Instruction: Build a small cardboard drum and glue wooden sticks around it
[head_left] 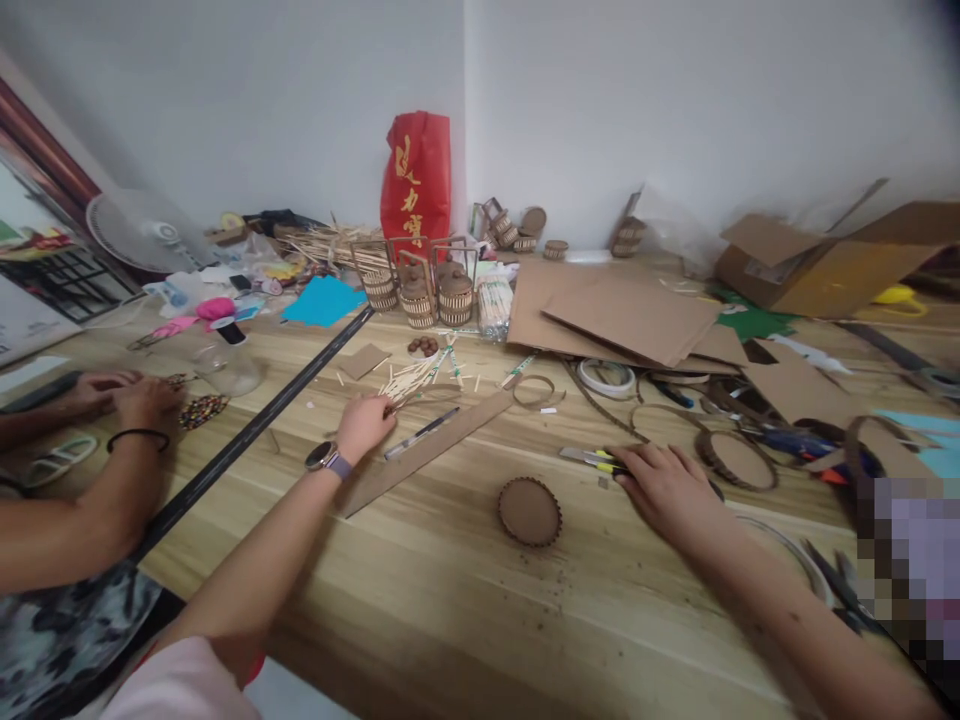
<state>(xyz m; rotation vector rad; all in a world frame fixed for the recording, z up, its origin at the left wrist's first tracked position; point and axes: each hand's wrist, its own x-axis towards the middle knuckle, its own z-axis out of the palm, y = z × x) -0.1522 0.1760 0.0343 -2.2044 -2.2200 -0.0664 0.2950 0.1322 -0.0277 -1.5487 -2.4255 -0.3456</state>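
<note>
on the head view i can read one gold character, 力, on the red bag (435, 180) against the wall; the others i can't make out for sure. below it stand small lidded baskets (456, 297), pale slats round brown bodies, with tall square handles. brown cardboard sheets (630, 315), flat and smooth, lie stacked to the right. the round cardboard tray (529, 512), its rim ridged, lies on the wooden table between my hands, nearer to me. the right arm reaches forward, palm down, and the right hand (666, 488) grasps a yellow-and-black cutter (601, 461). the left arm is stretched out, a watch (322, 457) at the wrist; the left hand (365, 425) has bent fingers by pale sticks (409, 380), and i cannot tell whether they pinch anything.
</note>
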